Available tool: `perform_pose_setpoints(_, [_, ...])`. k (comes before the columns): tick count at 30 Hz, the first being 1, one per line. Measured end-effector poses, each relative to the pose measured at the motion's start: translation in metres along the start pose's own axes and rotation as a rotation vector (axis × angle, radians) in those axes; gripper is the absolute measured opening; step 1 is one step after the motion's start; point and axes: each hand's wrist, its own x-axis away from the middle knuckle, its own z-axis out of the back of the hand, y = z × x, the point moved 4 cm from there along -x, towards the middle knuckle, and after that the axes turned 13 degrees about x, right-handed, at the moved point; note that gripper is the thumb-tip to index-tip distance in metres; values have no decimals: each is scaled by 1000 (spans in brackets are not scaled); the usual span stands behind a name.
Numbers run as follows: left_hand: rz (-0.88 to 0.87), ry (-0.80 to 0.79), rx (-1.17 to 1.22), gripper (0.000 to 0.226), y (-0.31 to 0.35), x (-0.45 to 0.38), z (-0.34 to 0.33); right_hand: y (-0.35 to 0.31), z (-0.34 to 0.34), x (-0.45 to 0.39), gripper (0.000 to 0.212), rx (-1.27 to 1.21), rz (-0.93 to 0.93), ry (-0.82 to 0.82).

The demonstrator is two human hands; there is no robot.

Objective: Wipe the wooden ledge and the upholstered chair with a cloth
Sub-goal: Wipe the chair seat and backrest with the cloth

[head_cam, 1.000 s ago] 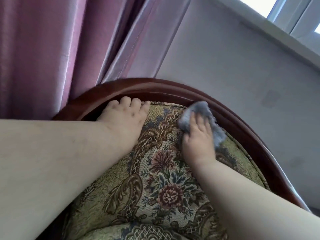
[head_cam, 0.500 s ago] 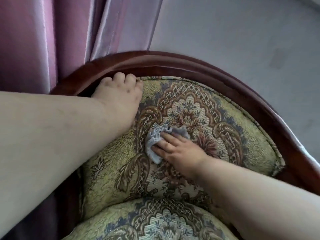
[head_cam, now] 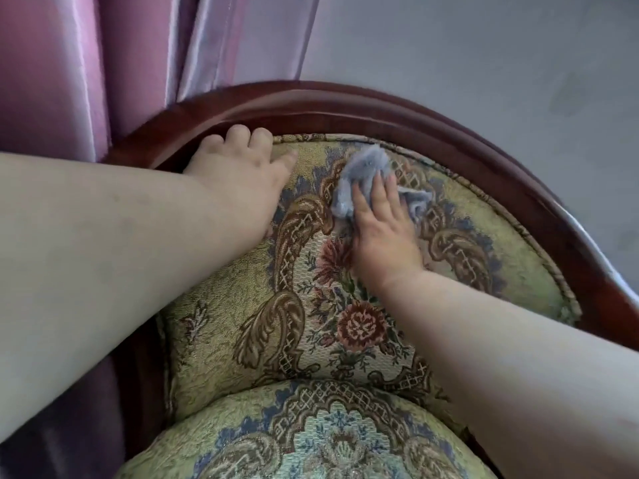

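Observation:
The upholstered chair (head_cam: 484, 236) has a green-gold floral backrest inside a curved dark red wooden frame (head_cam: 345, 105). My right hand (head_cam: 383, 233) presses a crumpled grey-blue cloth (head_cam: 363, 171) flat against the upper middle of the backrest, just below the frame's top. My left hand (head_cam: 242, 174) rests on the backrest's upper left, fingers curled over the inner edge of the frame, holding nothing loose. The seat cushion (head_cam: 311, 444) shows at the bottom.
A pink-purple curtain (head_cam: 86, 63) hangs at the left, touching the chair's frame. A plain grey wall (head_cam: 484, 46) stands behind the chair. My two forearms cross most of the lower view.
My right hand has slid the cloth up the backrest from its middle to near the top edge. The left hand has stayed on the frame. The view has tilted slightly down.

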Motion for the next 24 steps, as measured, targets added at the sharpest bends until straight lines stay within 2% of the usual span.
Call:
perform_pose_setpoints(3, [-5, -16, 9, 107, 0, -1, 0, -28, -34, 65, 98, 27, 213, -237])
perform_pose_setpoints(5, [1, -17, -3, 107, 0, -1, -1, -41, -49, 110, 98, 58, 383, -432])
perform_pose_setpoints(6, [4, -15, -10, 107, 0, -1, -2, -41, -53, 123, 95, 65, 458, -478])
perform_pose_setpoints(9, [4, -13, 3, 105, 0, -1, -2, -23, -41, 119, 88, 132, 680, -489])
perform_pose_setpoints(12, [1, -6, 9, 104, 0, -1, -1, 13, -11, 76, 89, 262, 782, -365])
perform_pose_setpoints(16, [3, -16, 19, 105, -2, 0, -2, 58, 28, 4, 108, 388, 614, -138])
perform_pose_setpoints(18, [3, -14, 28, 105, -2, -1, -1, 73, 37, -15, 107, 358, 432, -56])
perform_pose_setpoints(21, [5, -28, 39, 106, -4, -1, -1, 82, 34, -5, 96, 222, 30, 33])
perform_pose_setpoints(22, [9, -33, 39, 106, -4, -2, -1, 78, 30, 6, 93, 193, -50, 52])
perform_pose_setpoints(24, [10, -42, 39, 107, -4, -2, -1, 58, 13, 40, 98, 182, -86, 11])
